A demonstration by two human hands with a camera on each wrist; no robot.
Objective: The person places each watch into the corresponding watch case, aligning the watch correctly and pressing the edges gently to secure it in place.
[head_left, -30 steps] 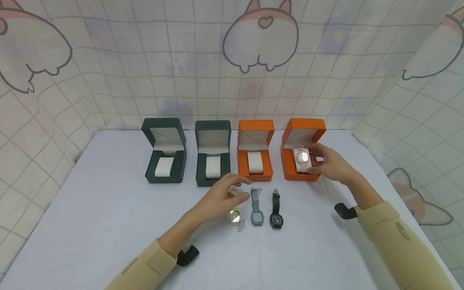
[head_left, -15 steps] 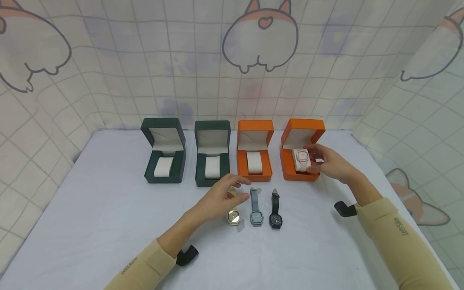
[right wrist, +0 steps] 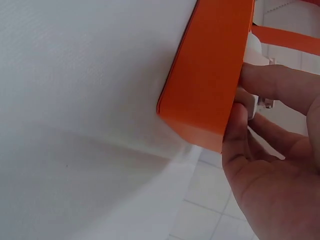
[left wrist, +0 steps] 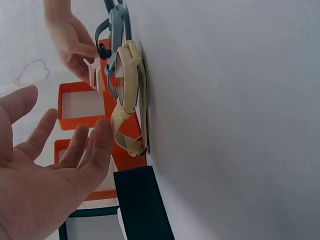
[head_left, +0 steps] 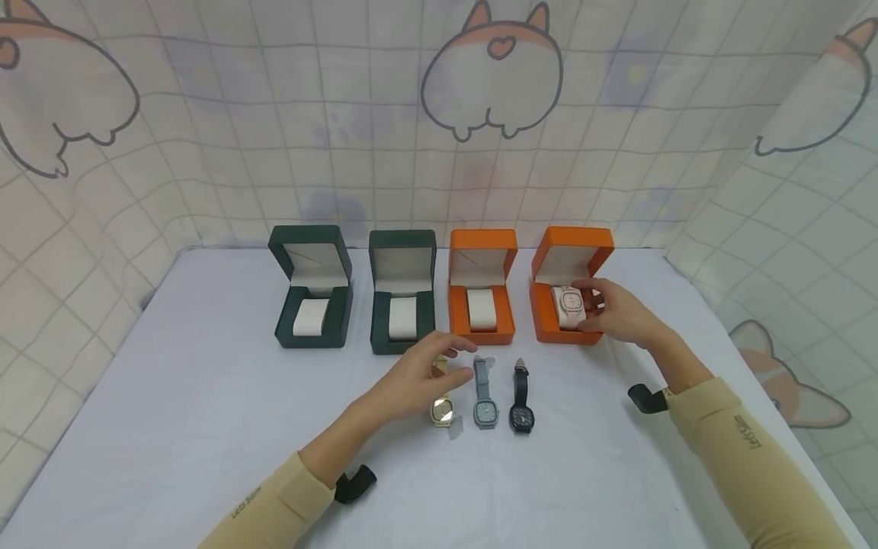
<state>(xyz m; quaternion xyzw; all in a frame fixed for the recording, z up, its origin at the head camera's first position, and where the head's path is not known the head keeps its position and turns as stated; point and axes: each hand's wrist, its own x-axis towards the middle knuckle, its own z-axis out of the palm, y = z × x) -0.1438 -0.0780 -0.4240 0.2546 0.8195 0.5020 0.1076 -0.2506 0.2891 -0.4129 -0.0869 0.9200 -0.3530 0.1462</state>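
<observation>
A pink watch [head_left: 571, 302] is wrapped round a white cushion inside the rightmost orange watch box [head_left: 543, 316]. My right hand [head_left: 620, 311] holds this cushion from its right side, thumb and fingers bent at its ends. In the right wrist view, fingers [right wrist: 272, 82] reach over the orange wall, and the hand covers most of the watch. My left hand [head_left: 418, 377] hovers with relaxed fingers above a gold watch [head_left: 442, 412], holding nothing. The left wrist view shows the gold watch [left wrist: 129, 80] close beside its fingertips. A light blue watch [head_left: 485, 412] and a black watch [head_left: 522, 415] lie to the right.
Two green boxes [head_left: 346, 324] and another orange box [head_left: 509, 320] stand with lids raised along the back, each with a bare white cushion. A white cloth [head_left: 206, 396] covers the table. A patterned curtain [head_left: 370, 137] hangs behind.
The pink watch's face has lost its bright glare and sits slightly lower in the box. My right hand has shifted a little to the left. My left hand has stayed in place.
</observation>
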